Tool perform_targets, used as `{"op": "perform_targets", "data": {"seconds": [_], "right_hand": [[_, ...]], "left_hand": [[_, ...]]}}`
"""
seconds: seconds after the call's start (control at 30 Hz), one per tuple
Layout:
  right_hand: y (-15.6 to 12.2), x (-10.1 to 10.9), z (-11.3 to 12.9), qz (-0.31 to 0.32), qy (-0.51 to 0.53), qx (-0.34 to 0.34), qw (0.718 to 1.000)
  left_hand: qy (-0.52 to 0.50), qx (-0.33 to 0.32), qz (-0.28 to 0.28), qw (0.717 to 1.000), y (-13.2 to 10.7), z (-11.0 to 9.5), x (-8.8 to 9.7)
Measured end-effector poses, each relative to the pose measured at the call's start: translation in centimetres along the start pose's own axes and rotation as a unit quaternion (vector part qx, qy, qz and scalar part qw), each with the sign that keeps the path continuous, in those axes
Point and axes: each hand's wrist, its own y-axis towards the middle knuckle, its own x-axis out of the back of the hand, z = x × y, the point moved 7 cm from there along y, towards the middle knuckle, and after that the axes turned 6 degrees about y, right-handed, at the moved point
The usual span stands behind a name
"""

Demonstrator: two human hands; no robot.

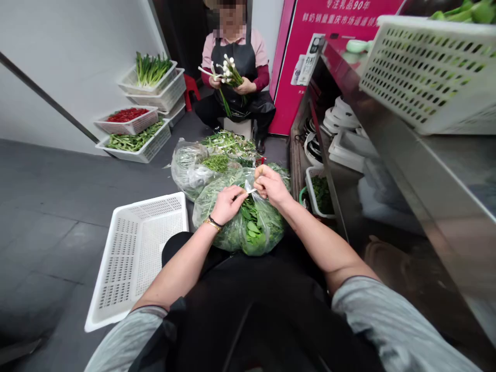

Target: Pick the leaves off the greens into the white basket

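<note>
A clear plastic bag (267, 235) full of leafy greens sits in front of me, between my knees. My left hand (228, 205) is closed, thumb and fingers pinching the whitish twisted top of the bag. On the other side of that twist, my right hand (270, 186) is also closed, its curled fingers gripping the plastic. A short white strip of the top shows between both hands. Just beyond lies another clear bag (188, 163) of greens, partly touching the first. An empty white perforated basket (129, 253) rests on the floor to my left.
A seated person (232, 57) opposite holds long-stemmed vegetables with white bulbs (230, 72). Trimmed greens (228, 142) lie on the floor between us. Stacked baskets (155, 93) with vegetables and red chillies (126, 114) stand far left. A metal counter (437, 165) with shelves borders my right.
</note>
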Motion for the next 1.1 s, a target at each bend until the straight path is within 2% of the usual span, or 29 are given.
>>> {"op": "perform_targets", "data": {"seconds": [0.07, 0.13, 0.17, 0.2, 0.23, 0.3, 0.37, 0.4, 0.47, 0.57, 0.67, 0.8, 0.9, 1.0, 1.1], "right_hand": [[-0.3, 4.1, 4.0, -0.097, 0.003, 0.081, 0.992], [-1.5, 7.7, 8.6, -0.171, 0.002, 0.196, 0.965], [-2.2, 8.5, 10.4, -0.186, -0.009, 0.235, 0.954], [-2.9, 8.4, 11.5, -0.184, -0.032, 0.259, 0.948], [-3.3, 7.2, 12.0, -0.156, -0.092, 0.259, 0.949], [-4.0, 3.1, 11.1, -0.072, -0.241, 0.250, 0.935], [-4.2, -1.5, 8.8, 0.022, -0.367, 0.252, 0.895], [-4.0, -3.2, 7.4, 0.056, -0.419, 0.248, 0.872], [-3.0, -4.7, 4.6, 0.094, -0.511, 0.223, 0.825], [-1.2, -4.2, 1.4, 0.125, -0.620, 0.173, 0.755], [-0.6, -3.5, -0.3, 0.165, -0.660, 0.161, 0.716], [-0.6, -3.4, -1.6, 0.165, -0.676, 0.155, 0.702], [-0.5, -3.2, -2.0, 0.141, -0.676, 0.162, 0.705], [-0.5, -2.8, -2.1, 0.120, -0.676, 0.179, 0.704], [-0.7, -2.6, -2.1, 0.111, -0.685, 0.198, 0.692]], "left_hand": [[0.014, 0.022, -0.018, 1.000, -0.8, 1.6, 0.7], [0.012, 0.065, -0.053, 0.996, -1.7, 3.7, 1.5], [0.005, 0.083, -0.075, 0.994, -2.0, 4.4, 1.8], [-0.007, 0.092, -0.096, 0.991, -2.1, 4.8, 2.0], [-0.021, 0.091, -0.112, 0.989, -2.1, 4.8, 2.1], [-0.052, 0.081, -0.121, 0.988, -1.6, 4.2, 1.8], [-0.074, 0.075, -0.108, 0.989, -1.0, 3.3, 1.2], [-0.079, 0.075, -0.101, 0.989, -0.8, 2.9, 0.9], [-0.080, 0.075, -0.098, 0.989, -0.7, 2.4, 0.7], [-0.079, 0.070, -0.105, 0.989, -1.0, 2.4, 0.9], [-0.077, 0.067, -0.111, 0.989, -1.3, 2.6, 1.0], [-0.045, 0.055, -0.113, 0.991, -1.1, 2.2, 1.3], [0.051, 0.011, -0.129, 0.990, -0.4, 1.0, 2.1], [0.183, -0.043, -0.072, 0.979, 0.7, -0.1, 1.6], [0.222, -0.065, -0.007, 0.973, 1.4, -0.2, 0.8]]}}
